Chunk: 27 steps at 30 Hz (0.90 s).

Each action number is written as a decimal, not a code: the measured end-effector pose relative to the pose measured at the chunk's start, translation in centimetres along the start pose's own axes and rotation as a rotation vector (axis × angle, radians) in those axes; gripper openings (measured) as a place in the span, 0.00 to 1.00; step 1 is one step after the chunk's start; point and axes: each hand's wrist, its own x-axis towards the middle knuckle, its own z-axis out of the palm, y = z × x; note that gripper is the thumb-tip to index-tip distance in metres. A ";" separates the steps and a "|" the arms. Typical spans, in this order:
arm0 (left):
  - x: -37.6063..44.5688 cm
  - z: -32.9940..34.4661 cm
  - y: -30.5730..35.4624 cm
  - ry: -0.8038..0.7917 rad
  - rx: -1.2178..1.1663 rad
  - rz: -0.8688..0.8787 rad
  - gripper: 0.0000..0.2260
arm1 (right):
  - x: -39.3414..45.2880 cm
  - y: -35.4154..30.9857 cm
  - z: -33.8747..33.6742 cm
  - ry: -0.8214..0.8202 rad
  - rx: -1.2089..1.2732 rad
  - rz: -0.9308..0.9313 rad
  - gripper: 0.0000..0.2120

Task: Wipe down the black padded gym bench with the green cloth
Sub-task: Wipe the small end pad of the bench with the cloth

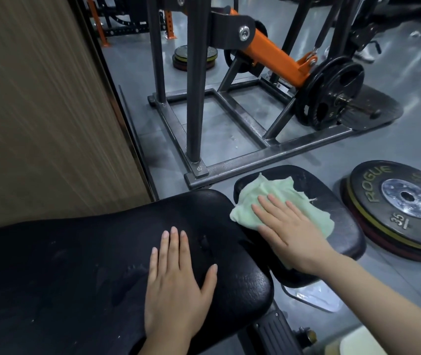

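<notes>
A person's two bare hands are working a black padded gym bench point(76, 265) on a grey gym floor point(396, 149). The right hand point(290, 226), fingers straight and held together, is pressing flat on a crumpled pale green cloth point(276, 198), which is lying on the bench's smaller black seat pad point(337, 208); the forearm is reaching in from the lower right. The left hand point(176, 283) is resting palm down on the larger pad just beside it, fingers extended, thumb splayed, holding nothing. A stack of round black weight plates point(399, 208) is lying on the floor right of the seat pad. Behind, a dark steel machine frame with an orange lever arm point(276, 55) is standing near a wood-grain wall panel point(37, 111).
</notes>
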 end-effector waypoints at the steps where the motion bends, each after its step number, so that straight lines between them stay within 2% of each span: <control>1: 0.0 0.0 0.0 -0.001 -0.003 -0.002 0.37 | 0.5 0.0 -0.4 -0.014 0.018 0.010 0.48; 5: 0.1 0.0 0.0 -0.002 -0.002 -0.002 0.37 | 2.5 0.1 -0.5 -0.057 -0.096 -0.042 0.45; 8: 0.1 0.0 0.0 -0.009 -0.001 0.010 0.37 | 1.5 0.4 -0.1 -0.054 -0.079 0.074 0.43; 11: 0.1 -0.1 -0.1 -0.012 -0.018 0.005 0.37 | -1.7 0.6 0.9 0.013 -0.094 0.211 0.34; 14: 0.1 -0.1 0.0 -0.024 -0.032 0.003 0.37 | -3.6 0.9 1.0 -0.002 -0.096 0.257 0.31; 19: 0.2 0.0 0.0 -0.016 -0.042 0.002 0.37 | 0.8 1.6 0.0 -0.037 -0.130 0.345 0.36; 22: 0.2 -0.2 0.1 -0.017 -0.046 0.001 0.37 | 4.0 1.3 0.0 -0.049 -0.106 0.406 0.29; 25: 0.2 -0.3 0.1 -0.022 -0.042 0.006 0.37 | 3.7 1.3 -0.3 -0.073 -0.122 0.320 0.29; 27: 0.3 -0.2 0.1 -0.019 -0.053 0.011 0.37 | 0.9 2.0 0.1 -0.020 -0.170 0.109 0.32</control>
